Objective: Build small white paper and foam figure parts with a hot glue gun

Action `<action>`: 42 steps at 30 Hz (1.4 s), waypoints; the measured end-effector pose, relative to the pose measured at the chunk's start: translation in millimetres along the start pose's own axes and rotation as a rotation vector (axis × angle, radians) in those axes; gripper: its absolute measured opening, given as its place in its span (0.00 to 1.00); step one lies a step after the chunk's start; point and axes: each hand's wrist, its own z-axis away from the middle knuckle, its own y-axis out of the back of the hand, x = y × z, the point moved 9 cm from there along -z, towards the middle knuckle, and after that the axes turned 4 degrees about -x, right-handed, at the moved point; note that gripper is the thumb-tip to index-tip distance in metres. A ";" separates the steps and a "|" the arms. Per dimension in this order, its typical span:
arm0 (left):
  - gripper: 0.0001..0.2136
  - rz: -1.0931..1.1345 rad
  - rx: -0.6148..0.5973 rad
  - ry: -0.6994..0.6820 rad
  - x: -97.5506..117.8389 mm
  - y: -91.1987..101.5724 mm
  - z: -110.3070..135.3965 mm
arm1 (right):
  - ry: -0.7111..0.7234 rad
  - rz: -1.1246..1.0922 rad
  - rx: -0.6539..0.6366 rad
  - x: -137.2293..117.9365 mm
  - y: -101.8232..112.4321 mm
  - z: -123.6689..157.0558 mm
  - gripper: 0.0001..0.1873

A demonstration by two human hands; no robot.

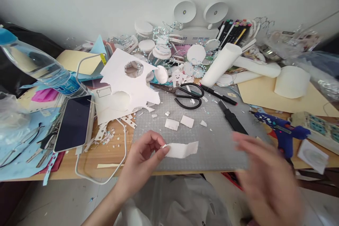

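Note:
Between thumb and forefinger my left hand (147,157) pinches one end of a creased white paper strip (181,150), its free end pointing right over the grey cutting mat (212,152). My right hand (267,173) is smeared by motion at the lower right, apart from the strip, so its fingers cannot be made out. Nearest to it lies a black utility knife (233,118). Two small white paper pieces (172,124) rest on the mat beyond the strip. Farther back are black-handled scissors (189,95) and a black marker pen (219,95).
A blue glue gun (282,129) and a power strip (320,130) are at the right. On the left are a phone (74,122), a white cable (124,148) and a tilted water bottle (45,67). Cut white paper (129,91), paper rolls (222,63) and markers (234,33) crowd the back.

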 end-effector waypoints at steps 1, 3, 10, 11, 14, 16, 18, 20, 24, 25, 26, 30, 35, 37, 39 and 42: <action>0.07 0.029 -0.003 0.005 0.7 -1.1 0.8 | 0.022 -0.063 -0.108 -7.7 -20.7 -10.6 0.26; 0.08 0.067 -0.002 0.013 1.2 -1.0 2.6 | 0.010 -0.190 -0.337 -15.6 -61.9 -27.5 0.21; 0.06 -0.023 0.077 0.025 -8.9 28.6 6.5 | -0.250 -0.313 -0.597 18.4 -112.7 -34.6 0.09; 0.05 -0.070 0.111 0.011 -9.6 35.6 6.9 | -0.297 -0.303 -0.624 25.8 -115.6 -30.8 0.10; 0.03 -0.263 0.170 -0.078 -4.6 45.0 7.1 | -0.358 -0.270 -0.687 37.0 -122.8 -24.6 0.11; 0.08 -0.419 0.094 -0.136 0.0 33.1 3.6 | -0.345 -0.259 -0.706 36.1 -126.7 -26.3 0.10; 0.12 -0.545 -0.044 -0.181 2.5 12.3 -1.7 | -0.322 -0.250 -0.718 33.1 -129.8 -30.0 0.10; 0.10 -0.605 -0.171 -0.216 3.8 -6.8 -6.9 | -0.304 -0.257 -0.740 30.4 -132.6 -32.5 0.11; 0.08 -0.593 -0.266 -0.163 -1.3 -18.0 -14.9 | -0.330 -0.293 -0.778 34.8 -134.1 -31.4 0.12; 0.08 -0.570 -0.263 -0.133 -3.8 -15.9 -15.7 | -0.343 -0.299 -0.777 37.3 -133.4 -31.0 0.12; 0.08 -0.545 -0.251 -0.108 -6.1 -12.9 -16.0 | -0.351 -0.309 -0.773 39.2 -132.6 -30.8 0.12; 0.06 -0.510 -0.163 -0.048 -12.7 1.8 -15.4 | -0.375 -0.358 -0.757 43.9 -130.5 -31.6 0.14; 0.06 -0.482 -0.177 -0.041 -13.0 -0.7 -16.9 | -0.358 -0.400 -0.724 38.8 -129.7 -34.1 0.07; 0.06 -0.447 -0.219 -0.052 -11.4 -6.8 -17.3 | -0.324 -0.393 -0.729 33.3 -131.1 -34.2 0.08; 0.06 -0.423 -0.233 -0.042 -11.3 -9.2 -17.5 | -0.287 -0.371 -0.727 28.3 -132.0 -34.7 0.04; 0.06 -0.424 -0.197 -0.012 -13.5 -4.9 -17.2 | -0.278 -0.349 -0.689 26.7 -130.2 -36.3 0.08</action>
